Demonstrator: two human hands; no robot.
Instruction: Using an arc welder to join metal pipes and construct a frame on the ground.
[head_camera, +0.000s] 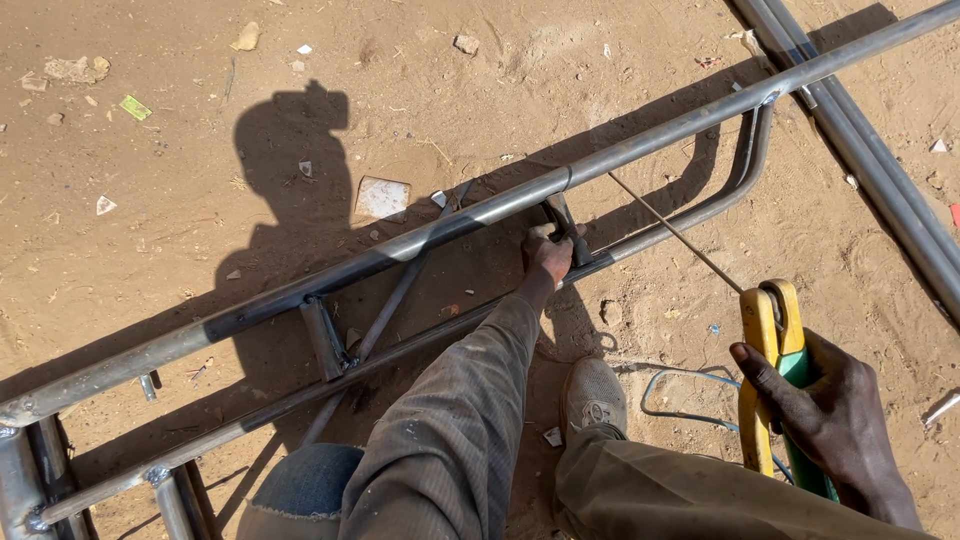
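Observation:
A frame of grey metal tubes (400, 245) lies across sandy ground, with an upper rail and a lower rail joined by short pieces. My left hand (548, 252) grips a short metal strut (562, 222) standing between the two rails. My right hand (825, 415) holds a yellow and green electrode holder (772, 345) at the lower right. A thin welding rod (675, 232) runs from the holder up toward the upper rail, its tip close to the strut's top.
Two long grey pipes (880, 170) lie diagonally at the right. A blue cable (665, 385) loops on the sand by my shoe (593, 392). Stones, paper scraps and a flat tile (382, 197) dot the ground. My shadow falls at upper left.

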